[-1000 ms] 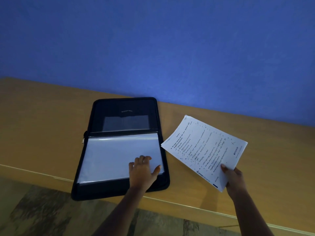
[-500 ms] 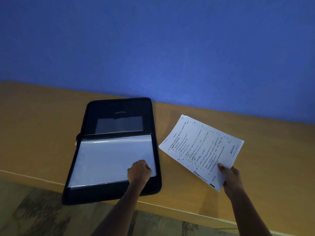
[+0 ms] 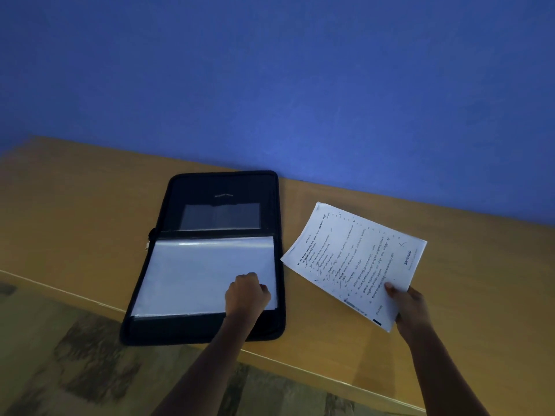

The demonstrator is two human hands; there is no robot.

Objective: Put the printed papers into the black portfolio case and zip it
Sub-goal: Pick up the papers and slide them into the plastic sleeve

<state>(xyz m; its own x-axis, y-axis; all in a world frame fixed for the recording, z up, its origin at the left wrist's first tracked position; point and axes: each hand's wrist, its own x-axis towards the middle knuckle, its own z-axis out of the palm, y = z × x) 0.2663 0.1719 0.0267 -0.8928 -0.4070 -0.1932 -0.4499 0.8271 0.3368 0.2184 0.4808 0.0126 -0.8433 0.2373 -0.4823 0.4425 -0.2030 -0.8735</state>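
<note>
- Head view: the case (image 3: 222,205) lies open flat on the table (image 3: 75,211), its near end reaching past the table's front edge; the zip is undone.
- Clear sleeves (image 3: 195,274) fill the case's near half; no printed sheet shows inside them.
- Left hand (image 3: 247,295) is curled into a loose fist at the sleeves' near right corner, apparently pinching a sleeve edge; I cannot tell for sure.
- Right hand (image 3: 410,307) is closed on the near corner of the papers (image 3: 354,262), held just right of the case above the table.
- Judged so far: case opened; loading the papers, folding shut and zipping all remain.
</note>
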